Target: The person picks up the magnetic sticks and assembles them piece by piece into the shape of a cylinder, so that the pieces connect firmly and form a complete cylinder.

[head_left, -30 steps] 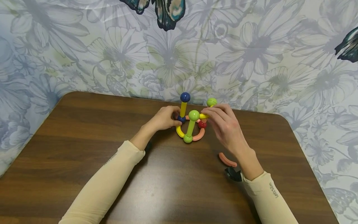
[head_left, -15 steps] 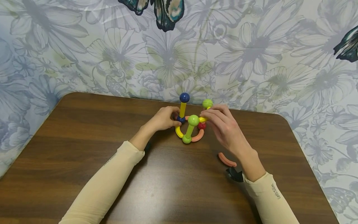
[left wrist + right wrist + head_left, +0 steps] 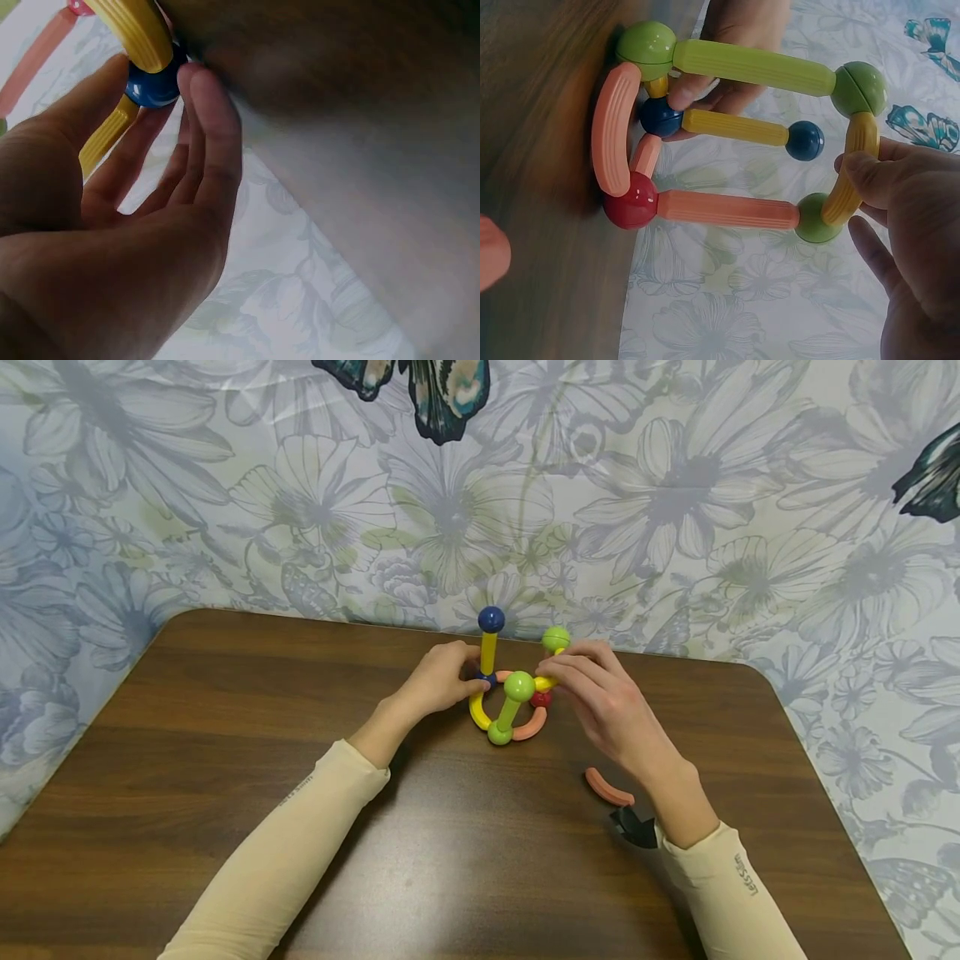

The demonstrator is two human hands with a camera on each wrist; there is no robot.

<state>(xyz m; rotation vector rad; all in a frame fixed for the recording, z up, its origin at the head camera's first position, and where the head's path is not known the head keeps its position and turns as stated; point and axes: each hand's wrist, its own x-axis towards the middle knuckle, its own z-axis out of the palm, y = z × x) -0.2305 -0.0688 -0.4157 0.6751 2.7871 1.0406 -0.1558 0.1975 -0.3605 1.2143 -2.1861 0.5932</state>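
A frame of magnetic balls and rods stands near the table's far edge. Its low ring joins a green ball [image 3: 500,732], a red ball [image 3: 631,201] and a blue ball [image 3: 661,116] with curved rods. Upright rods in green [image 3: 754,63], yellow [image 3: 735,127] and pink [image 3: 727,209] rise from these, each topped by a ball. My left hand [image 3: 438,681] holds the lower blue ball [image 3: 154,85] between thumb and fingers. With thumb and fingertips, my right hand [image 3: 615,714] pinches a curved yellow rod [image 3: 861,142] whose ends meet the two upper green balls [image 3: 859,88].
A loose curved pink rod [image 3: 608,787] lies on the brown wooden table [image 3: 420,868], near the right wrist. By that wrist is a black object [image 3: 633,827], probably the wrist camera. Behind the table hangs a flowered backdrop [image 3: 315,510].
My right hand has shifted slightly left and down with the curved yellow rod. The far upper green ball has moved left, and the near one sits slightly lower. My left hand keeps its hold.
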